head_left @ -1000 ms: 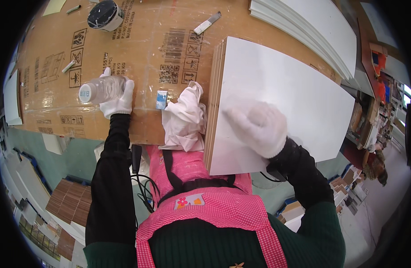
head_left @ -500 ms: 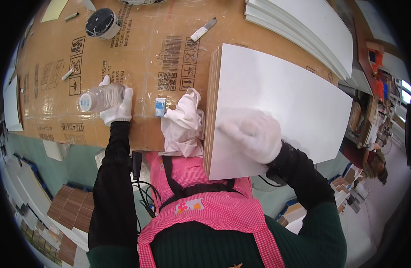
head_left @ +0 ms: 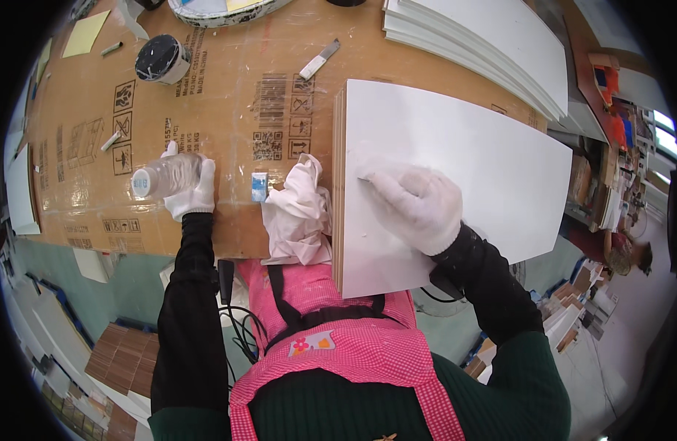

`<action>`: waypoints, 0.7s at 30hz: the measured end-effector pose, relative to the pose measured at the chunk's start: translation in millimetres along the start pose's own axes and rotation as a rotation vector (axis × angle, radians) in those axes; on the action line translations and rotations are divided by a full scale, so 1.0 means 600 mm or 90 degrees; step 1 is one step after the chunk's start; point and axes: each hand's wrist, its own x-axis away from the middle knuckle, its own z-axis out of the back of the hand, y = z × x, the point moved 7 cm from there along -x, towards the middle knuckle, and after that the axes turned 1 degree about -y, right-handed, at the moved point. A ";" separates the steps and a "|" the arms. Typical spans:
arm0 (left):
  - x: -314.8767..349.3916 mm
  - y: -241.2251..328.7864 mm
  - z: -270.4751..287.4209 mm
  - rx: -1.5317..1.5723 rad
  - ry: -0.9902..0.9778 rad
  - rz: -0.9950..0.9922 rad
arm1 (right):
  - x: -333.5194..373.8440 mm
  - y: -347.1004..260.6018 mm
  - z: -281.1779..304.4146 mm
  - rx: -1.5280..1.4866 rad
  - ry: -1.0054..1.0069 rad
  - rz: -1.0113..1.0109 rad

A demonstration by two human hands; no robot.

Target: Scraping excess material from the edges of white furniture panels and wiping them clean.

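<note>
My left hand [head_left: 195, 189], in a white glove, is closed around a clear plastic bottle [head_left: 169, 176] with a white cap. The bottle lies tilted on its side, its cap pointing left, over the cardboard-covered table. My right hand [head_left: 423, 209], also gloved, rests on the top white panel [head_left: 493, 169] of a small stack. Its fingers are pinched together near the panel's left side. A tiny dark tip shows at the fingertips, too small to name. A crumpled white cloth [head_left: 301, 213] lies beside the stack, next to a small blue-and-white box [head_left: 259, 187].
On the cardboard table cover [head_left: 228, 132] stand a black-topped tub [head_left: 162, 59], a utility knife [head_left: 320, 60] and a yellow sheet [head_left: 86, 34]. More white panels [head_left: 493, 44] are stacked at the far right. A paint-smeared tray [head_left: 228, 13] sits at the far edge.
My right hand's fingertips have moved farther from me along the panel, and the hand is less blurred. My left hand keeps hold of the bottle. The whole view has shifted slightly.
</note>
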 end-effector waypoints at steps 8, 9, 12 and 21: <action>0.002 -0.009 0.032 -0.088 0.007 -0.027 | 0.064 -0.006 0.034 -0.122 0.102 -0.192; 0.003 0.008 0.025 -0.091 0.004 -0.022 | 0.081 0.015 0.047 -0.107 0.155 -0.251; 0.056 0.075 0.038 -0.206 0.028 -0.056 | 0.149 0.059 0.077 -0.106 0.258 -0.438; 0.247 0.292 -0.099 -0.295 -0.380 -0.366 | 0.191 0.054 0.077 -0.056 0.332 -0.436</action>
